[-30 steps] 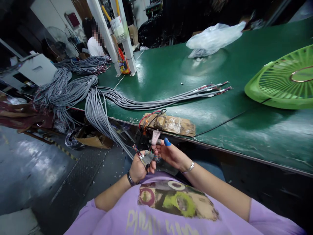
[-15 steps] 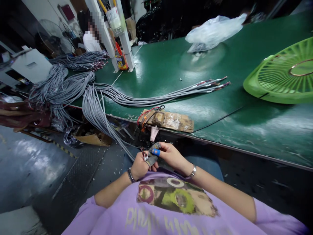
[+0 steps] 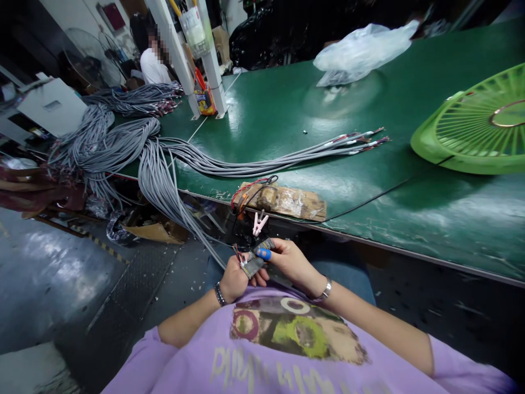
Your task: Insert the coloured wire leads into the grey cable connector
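Note:
Close in front of my shirt, my left hand [image 3: 235, 280] is closed around the end of a grey cable [image 3: 216, 256], from which thin dark and reddish wires [image 3: 238, 254] stick out. A grey cloth finger cover sits on its thumb. My right hand [image 3: 289, 262] meets it from the right, thumb and forefinger pinched together. Blue tape [image 3: 263, 254] wraps that thumb, and a grey cover is on the forefinger. Whatever lies in the pinch is too small to make out. Just beyond both hands, a pink clothespin [image 3: 260, 224] hangs at the bench edge.
Grey cable bundles [image 3: 151, 158] drape over the left of the green bench [image 3: 270, 115]. A wooden board [image 3: 291, 203] with wires lies at its edge. To the right stands a green fan [image 3: 471, 131]; a plastic bag [image 3: 365, 52] lies behind. A person [image 3: 155, 65] sits far left.
My hands have shifted slightly, and the left thumb now lies more outstretched towards the right hand. The clothespin has turned, showing its two legs. The view has moved a little.

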{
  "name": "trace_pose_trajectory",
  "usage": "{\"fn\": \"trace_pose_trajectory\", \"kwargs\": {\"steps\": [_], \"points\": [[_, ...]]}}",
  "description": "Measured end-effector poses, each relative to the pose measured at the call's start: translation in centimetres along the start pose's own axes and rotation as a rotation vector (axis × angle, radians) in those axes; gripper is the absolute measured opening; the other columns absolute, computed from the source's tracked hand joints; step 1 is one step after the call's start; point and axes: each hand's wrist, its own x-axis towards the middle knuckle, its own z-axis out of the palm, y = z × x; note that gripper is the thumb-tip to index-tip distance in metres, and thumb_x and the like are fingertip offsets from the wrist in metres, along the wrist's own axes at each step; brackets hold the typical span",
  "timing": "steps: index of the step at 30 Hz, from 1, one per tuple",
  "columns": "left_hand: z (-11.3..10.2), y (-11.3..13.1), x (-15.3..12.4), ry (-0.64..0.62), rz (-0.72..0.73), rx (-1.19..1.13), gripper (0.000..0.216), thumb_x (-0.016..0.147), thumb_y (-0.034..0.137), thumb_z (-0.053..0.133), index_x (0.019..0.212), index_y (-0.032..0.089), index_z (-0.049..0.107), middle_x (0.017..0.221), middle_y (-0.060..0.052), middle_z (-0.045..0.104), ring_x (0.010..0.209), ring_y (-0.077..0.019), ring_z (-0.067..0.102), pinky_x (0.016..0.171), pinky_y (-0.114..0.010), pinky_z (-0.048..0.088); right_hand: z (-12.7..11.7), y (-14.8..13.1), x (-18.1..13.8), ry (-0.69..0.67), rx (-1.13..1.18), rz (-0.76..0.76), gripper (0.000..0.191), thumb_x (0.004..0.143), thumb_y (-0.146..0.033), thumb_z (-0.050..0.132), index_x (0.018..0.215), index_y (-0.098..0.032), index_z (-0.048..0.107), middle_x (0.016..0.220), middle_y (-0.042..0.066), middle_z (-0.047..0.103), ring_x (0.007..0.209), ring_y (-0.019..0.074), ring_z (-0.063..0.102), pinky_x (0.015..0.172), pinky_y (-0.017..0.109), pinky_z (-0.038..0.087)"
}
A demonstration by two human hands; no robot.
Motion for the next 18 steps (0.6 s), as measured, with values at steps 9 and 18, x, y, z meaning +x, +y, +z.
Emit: {"fn": "trace_pose_trajectory", "kwargs": {"steps": [9, 18], "points": [[0.0, -0.1, 0.0, 0.076, 0.024, -0.044, 0.042, 0.078, 0.052, 0.055, 0.063, 0.013, 0.058, 0.058, -0.007, 0.066, 0.044, -0.0121, 0.058, 0.038, -0.019, 0.035, 0.1, -0.4, -0.3, 0.020, 0.079, 0.022, 0.024, 0.065, -0.036, 0.073, 0.066, -0.015, 0.063, 0.060, -0.001, 0.060, 0.056, 0.0103, 0.048, 0.057, 0.025, 0.040], [-1.0, 0.6, 1.3, 0.026, 0.040, -0.269, 0.041, 0.070, 0.052, 0.064, 0.061, 0.014, 0.054, 0.043, 0.000, 0.057, 0.030, -0.0081, 0.047, 0.030, -0.018, 0.028, -0.7, -0.3, 3.0, -0.017, 0.423, 0.204, 0.043, 0.075, -0.057, 0.059, 0.078, -0.015, 0.065, 0.074, 0.005, 0.063, 0.056, 0.0099, 0.052, 0.054, 0.023, 0.043]]}}
